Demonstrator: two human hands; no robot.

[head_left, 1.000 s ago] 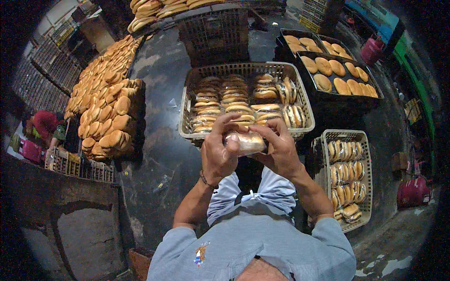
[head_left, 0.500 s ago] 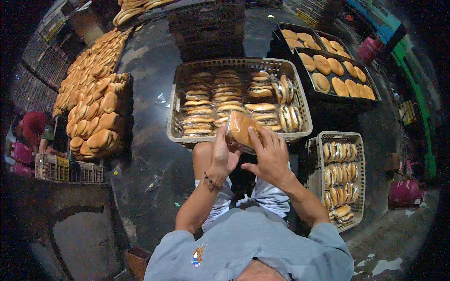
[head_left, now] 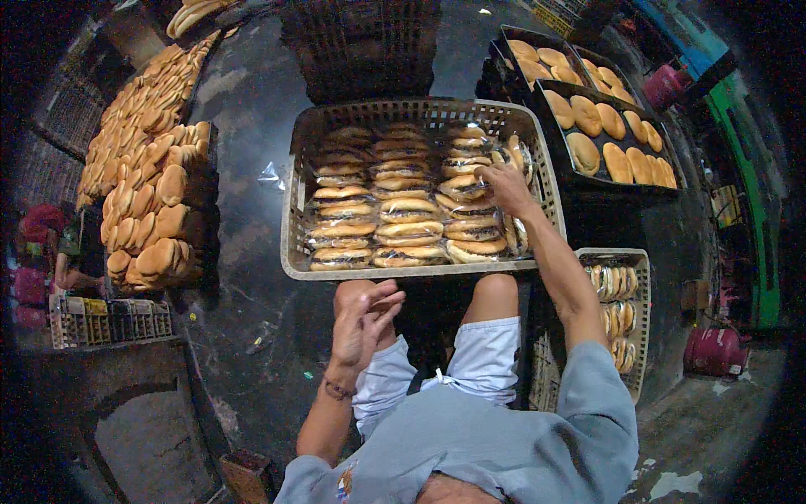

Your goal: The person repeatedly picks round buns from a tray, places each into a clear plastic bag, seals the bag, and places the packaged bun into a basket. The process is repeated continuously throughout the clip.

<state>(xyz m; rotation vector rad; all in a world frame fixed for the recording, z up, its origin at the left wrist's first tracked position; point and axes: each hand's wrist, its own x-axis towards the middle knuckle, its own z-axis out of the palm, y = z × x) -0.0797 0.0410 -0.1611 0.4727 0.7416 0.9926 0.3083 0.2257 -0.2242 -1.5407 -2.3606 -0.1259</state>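
Observation:
A plastic crate [head_left: 289, 214] holds rows of filled buns in clear wrappers [head_left: 411, 228]. My right hand [head_left: 504, 189] reaches into its right part, fingers curled onto a wrapped bun [head_left: 462, 186] among the others; the fingertips are partly hidden. Below the crate's near edge, in front of my left knee, my left hand [head_left: 361, 323] holds nothing, its fingers apart and slightly blurred.
Piles of loose buns [head_left: 155, 202] lie at left, a crouching person [head_left: 50, 231] beyond them. Black trays [head_left: 600, 191] of buns stand at upper right, pink cylinders [head_left: 705, 351] farther right. Another crate [head_left: 640, 328] of wrapped buns is beside my right arm.
My hands have parted: the wrapped bun they held together went with my right hand up and rightward into the crate, while my left hand dropped and opened. The crate sits larger in view.

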